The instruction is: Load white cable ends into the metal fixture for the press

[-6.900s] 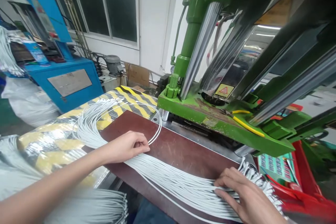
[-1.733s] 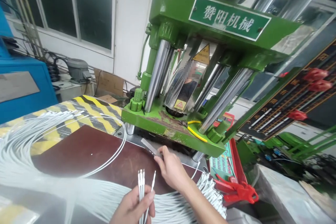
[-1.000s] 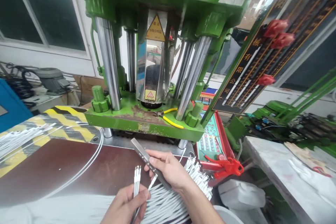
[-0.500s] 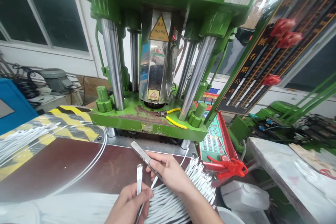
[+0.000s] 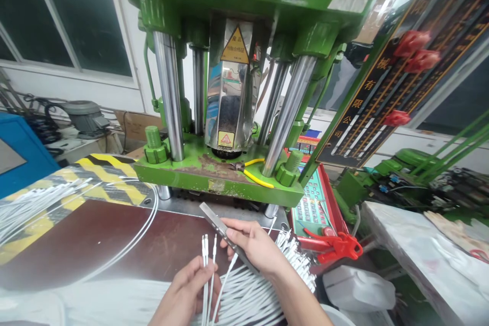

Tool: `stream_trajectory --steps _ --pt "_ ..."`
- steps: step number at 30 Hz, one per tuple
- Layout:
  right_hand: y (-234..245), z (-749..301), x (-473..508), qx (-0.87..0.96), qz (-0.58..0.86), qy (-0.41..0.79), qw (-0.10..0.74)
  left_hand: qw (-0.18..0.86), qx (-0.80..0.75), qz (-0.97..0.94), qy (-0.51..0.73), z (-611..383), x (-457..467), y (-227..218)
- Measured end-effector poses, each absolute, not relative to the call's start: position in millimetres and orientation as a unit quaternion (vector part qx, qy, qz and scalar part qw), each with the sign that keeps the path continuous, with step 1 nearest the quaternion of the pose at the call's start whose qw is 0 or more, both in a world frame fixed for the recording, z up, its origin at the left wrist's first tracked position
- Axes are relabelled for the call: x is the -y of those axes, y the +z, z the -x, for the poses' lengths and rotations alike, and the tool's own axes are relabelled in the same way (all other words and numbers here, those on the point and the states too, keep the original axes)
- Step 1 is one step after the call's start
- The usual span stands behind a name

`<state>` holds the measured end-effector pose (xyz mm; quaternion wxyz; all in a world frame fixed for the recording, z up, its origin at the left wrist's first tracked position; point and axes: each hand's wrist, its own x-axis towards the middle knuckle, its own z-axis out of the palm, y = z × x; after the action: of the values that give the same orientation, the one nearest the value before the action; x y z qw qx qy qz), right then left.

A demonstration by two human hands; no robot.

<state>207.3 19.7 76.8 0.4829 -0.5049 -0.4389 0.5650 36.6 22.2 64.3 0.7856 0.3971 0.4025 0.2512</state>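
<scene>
Left hand (image 5: 194,285) and right hand (image 5: 252,244) are both working bare over the surface (image 5: 95,229), just beside each other, fingertips apart. Left is sitting farther from the far edge: thumb lying crosswise, tip closing beside the index, other fingers curling under in a pinch. Left forearm is running mostly out of view at the bottom. Right is working closer to the far edge, toward the right corner: thumb pressing on top, index stretching leftward, grip closing firm. Right forearm (image 5: 298,290) is slanting up-left, wrist running nearly straight.
</scene>
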Motion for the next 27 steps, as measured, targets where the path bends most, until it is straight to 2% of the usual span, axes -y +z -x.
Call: stream_trajectory --steps 7,15,22,27 --pt "81 -212 -19 0.439 0.503 0.562 0.488 0.724 -0.383 -0.528 0.224 -32 -25 59" --pt "86 -213 -17 0.433 0.502 0.575 0.48 0.676 -0.432 -0.558 0.212 -31 -27 53" --pt "83 -210 -15 0.453 0.503 0.571 0.465 0.678 -0.448 -0.544 0.207 -33 -25 53" --pt "82 -210 -15 0.508 0.51 0.526 0.452 0.696 -0.441 -0.525 0.212 -34 -25 62"
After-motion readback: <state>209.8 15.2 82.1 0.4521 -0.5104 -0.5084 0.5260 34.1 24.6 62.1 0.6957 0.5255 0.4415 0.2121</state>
